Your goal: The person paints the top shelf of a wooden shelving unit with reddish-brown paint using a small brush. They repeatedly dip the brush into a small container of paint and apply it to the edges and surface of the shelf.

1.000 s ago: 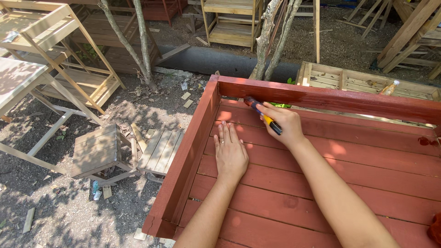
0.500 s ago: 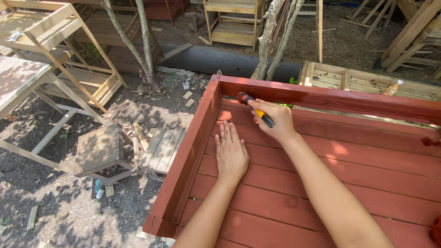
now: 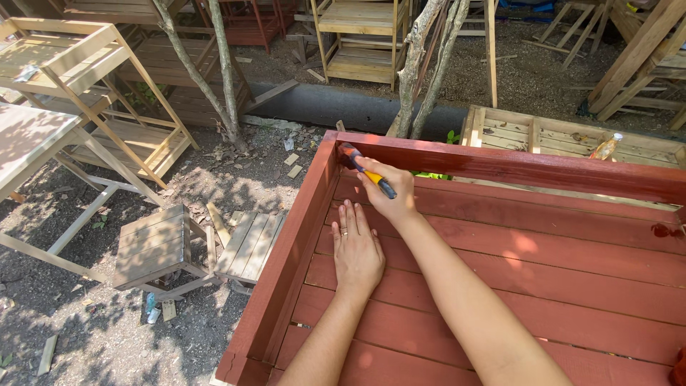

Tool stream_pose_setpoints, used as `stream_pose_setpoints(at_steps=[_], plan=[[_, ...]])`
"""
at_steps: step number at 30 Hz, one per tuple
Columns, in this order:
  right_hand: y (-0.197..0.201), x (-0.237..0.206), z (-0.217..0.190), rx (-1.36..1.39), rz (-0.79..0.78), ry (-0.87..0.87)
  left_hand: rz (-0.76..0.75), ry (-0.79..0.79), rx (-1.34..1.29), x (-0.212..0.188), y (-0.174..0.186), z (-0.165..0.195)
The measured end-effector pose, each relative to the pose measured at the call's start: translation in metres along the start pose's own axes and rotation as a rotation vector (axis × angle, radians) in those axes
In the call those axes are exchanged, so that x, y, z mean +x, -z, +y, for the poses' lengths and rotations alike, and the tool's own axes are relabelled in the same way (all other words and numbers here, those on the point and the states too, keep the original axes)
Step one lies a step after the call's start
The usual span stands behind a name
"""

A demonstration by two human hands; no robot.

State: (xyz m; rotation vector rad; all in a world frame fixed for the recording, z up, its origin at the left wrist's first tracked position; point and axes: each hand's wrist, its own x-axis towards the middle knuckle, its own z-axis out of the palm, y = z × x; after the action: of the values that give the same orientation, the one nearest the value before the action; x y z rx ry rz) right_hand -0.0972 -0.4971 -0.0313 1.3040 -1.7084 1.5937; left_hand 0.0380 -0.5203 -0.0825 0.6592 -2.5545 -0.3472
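Two hands were at work inside the red-painted slatted wooden frame, a big shallow box with raised side walls. The right hand was closed around a paintbrush with a yellow-and-dark handle, its bristle end pressed into the far left inside corner where two walls met. The left hand lay flat and open on the slats just beside it, fingers spread, holding nothing.

The brush looked light and stiff in the handle, soft only at the bristles; the grip sat near mid-handle, which seemed the sensible place, clear of the wet end. The handle could be slick if paint had run down it, though I could not tell that from where I stood. The frame itself looked heavy and rigid, and its surface had a sheen that suggested fresh paint, so a bare palm might mark it.

The corner was tight: walls hemmed the brush on two sides, leaving it room to move only back along the slats or up over the rim. To the right the slats ran wide and open. Beyond the left wall the ground dropped to gravel, with a small wooden stool and unpainted wooden racks well apart
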Motion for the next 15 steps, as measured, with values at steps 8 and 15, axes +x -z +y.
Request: stream_pose_setpoints(at_steps=[8, 15], plan=[[0.114, -0.023, 0.003, -0.107, 0.048, 0.012, 0.032, -0.006, 0.021, -0.01, -0.009, -0.002], [0.231, -0.073, 0.004, -0.215, 0.243, -0.257, 0.064, -0.057, 0.004, -0.009, -0.014, 0.022]])
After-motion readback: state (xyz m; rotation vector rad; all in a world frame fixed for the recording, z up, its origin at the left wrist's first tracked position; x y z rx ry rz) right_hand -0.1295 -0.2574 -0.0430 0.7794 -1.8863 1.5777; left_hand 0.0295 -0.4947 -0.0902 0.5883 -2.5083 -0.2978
